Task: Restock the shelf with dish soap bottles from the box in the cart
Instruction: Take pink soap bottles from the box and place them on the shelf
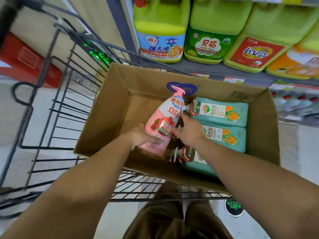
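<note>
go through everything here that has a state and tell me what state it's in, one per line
Brown cardboard box: open, flaps up, in the cart.
Pink pump bottle: tilted, gripped by the left hand.
Three teal bottles with orange fruit labels: lying flat in the box.
Right hand: fingers extended, reaching beside the pink bottle.
Black wire cart: holds the box.

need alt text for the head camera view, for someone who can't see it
A person's left hand grips a pink pump bottle inside a cardboard box in a wire cart, while the right hand reaches toward three teal bottles lying on their sides. Green detergent jugs line the shelf beyond.
</note>
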Action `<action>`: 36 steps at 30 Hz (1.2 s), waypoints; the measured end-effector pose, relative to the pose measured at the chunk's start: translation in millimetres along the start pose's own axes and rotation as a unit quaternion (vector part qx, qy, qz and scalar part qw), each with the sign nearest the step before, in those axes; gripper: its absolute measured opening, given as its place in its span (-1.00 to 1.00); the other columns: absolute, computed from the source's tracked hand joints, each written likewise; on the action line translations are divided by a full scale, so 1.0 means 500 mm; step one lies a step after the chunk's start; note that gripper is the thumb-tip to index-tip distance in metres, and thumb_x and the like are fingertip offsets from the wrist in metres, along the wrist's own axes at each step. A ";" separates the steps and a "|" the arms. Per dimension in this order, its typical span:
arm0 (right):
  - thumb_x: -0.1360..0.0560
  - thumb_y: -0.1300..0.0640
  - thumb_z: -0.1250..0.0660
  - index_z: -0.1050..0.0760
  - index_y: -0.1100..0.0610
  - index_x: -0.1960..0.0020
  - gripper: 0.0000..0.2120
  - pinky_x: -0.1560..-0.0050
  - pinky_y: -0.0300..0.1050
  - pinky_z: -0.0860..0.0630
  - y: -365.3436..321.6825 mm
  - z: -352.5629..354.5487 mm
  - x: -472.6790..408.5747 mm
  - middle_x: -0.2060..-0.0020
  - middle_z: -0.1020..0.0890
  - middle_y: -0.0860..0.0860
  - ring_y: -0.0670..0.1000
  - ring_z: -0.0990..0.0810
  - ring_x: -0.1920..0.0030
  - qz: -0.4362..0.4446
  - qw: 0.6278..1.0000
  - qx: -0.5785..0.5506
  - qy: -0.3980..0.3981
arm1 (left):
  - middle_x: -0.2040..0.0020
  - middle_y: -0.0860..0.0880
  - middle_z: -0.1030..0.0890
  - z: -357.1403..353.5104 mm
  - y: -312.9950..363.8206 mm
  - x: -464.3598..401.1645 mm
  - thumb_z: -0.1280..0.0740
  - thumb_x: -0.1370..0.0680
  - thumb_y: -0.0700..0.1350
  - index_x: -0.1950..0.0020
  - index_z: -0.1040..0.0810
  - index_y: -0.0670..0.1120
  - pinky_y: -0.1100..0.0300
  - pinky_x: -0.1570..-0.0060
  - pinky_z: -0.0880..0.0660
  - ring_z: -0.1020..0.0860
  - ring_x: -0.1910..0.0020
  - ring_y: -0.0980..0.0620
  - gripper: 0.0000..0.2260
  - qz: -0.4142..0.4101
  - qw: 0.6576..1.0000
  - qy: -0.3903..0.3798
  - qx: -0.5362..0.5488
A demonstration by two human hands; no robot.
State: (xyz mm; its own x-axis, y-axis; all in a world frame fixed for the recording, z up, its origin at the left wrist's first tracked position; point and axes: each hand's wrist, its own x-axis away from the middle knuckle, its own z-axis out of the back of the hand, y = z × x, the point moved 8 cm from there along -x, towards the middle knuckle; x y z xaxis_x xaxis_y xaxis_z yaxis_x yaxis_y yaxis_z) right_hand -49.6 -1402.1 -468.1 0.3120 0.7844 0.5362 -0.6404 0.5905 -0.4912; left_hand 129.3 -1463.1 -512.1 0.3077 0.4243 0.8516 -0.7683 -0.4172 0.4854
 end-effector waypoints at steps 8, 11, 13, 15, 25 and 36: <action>-0.43 0.01 -0.49 -0.29 0.10 -0.35 -0.40 0.05 -0.25 -0.36 0.041 0.148 0.080 -0.02 -0.53 -0.06 -0.02 -0.55 -0.04 0.034 0.977 -0.204 0.052 | -0.04 -0.08 -0.67 -0.092 0.149 0.112 -0.63 -0.23 -0.26 -0.12 -0.48 -0.08 -0.02 -0.07 -0.59 -0.63 -0.07 -0.08 -0.46 -0.119 0.993 0.000 0.027; -0.38 -0.01 -0.53 -0.23 0.05 -0.44 -0.25 -0.11 -0.14 -0.49 0.116 0.234 0.133 -0.13 -0.58 -0.07 -0.03 -0.57 -0.11 0.055 0.961 -0.251 0.101 | -0.05 -0.11 -0.68 -0.180 0.224 0.140 -0.64 -0.21 -0.24 -0.18 -0.49 -0.13 -0.05 -0.12 -0.58 -0.65 -0.07 -0.08 -0.40 -0.155 0.987 -0.023 0.025; -0.38 -0.01 -0.53 -0.21 0.05 -0.46 -0.23 -0.19 -0.14 -0.47 0.184 0.298 0.176 -0.17 -0.56 -0.09 -0.06 -0.56 -0.13 0.065 0.953 -0.267 0.131 | -0.07 -0.12 -0.68 -0.255 0.283 0.157 -0.69 -0.10 -0.14 -0.22 -0.47 -0.15 -0.07 -0.11 -0.58 -0.65 -0.07 -0.09 -0.24 -0.187 0.982 -0.030 0.020; -0.36 0.01 -0.55 -0.24 0.07 -0.43 -0.24 -0.22 -0.08 -0.49 0.265 0.367 0.227 -0.18 -0.57 -0.08 -0.05 -0.58 -0.15 0.082 0.942 -0.283 0.158 | -0.05 -0.13 -0.68 -0.352 0.351 0.182 -0.70 -0.06 -0.09 -0.23 -0.49 -0.19 -0.01 -0.02 -0.61 -0.66 -0.04 -0.09 -0.20 -0.222 0.974 -0.037 -0.001; -0.25 -0.07 -0.57 -0.30 -0.06 -0.31 -0.27 -0.14 0.03 -0.59 0.775 0.790 0.593 -0.09 -0.63 -0.11 -0.09 -0.65 -0.05 0.089 0.886 -0.313 0.331 | -0.01 -0.11 -0.69 -0.983 0.725 0.365 -0.68 -0.06 -0.10 -0.16 -0.50 -0.09 0.07 -0.03 -0.61 -0.67 0.07 0.06 -0.28 -0.395 0.913 -0.095 -0.047; -0.34 0.09 -0.55 -0.19 -0.06 -0.49 -0.16 -0.18 0.09 -0.56 1.180 1.066 0.890 -0.18 -0.58 -0.15 -0.09 -0.60 -0.15 0.043 0.798 -0.296 0.523 | -0.05 -0.03 -0.68 -1.512 1.024 0.445 -0.71 0.10 0.09 -0.18 -0.48 0.04 -0.18 -0.05 -0.59 -0.65 -0.04 -0.11 -0.11 -0.490 0.853 -0.168 -0.062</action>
State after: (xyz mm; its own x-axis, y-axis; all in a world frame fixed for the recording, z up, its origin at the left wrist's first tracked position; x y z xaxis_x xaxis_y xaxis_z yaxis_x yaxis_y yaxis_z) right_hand -662.8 -806.0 -153.7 0.8986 0.3727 -0.2315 -0.3433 0.2687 -0.9000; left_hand -620.1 -974.8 -223.6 0.9638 0.2578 0.0679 -0.0970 0.1017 0.9901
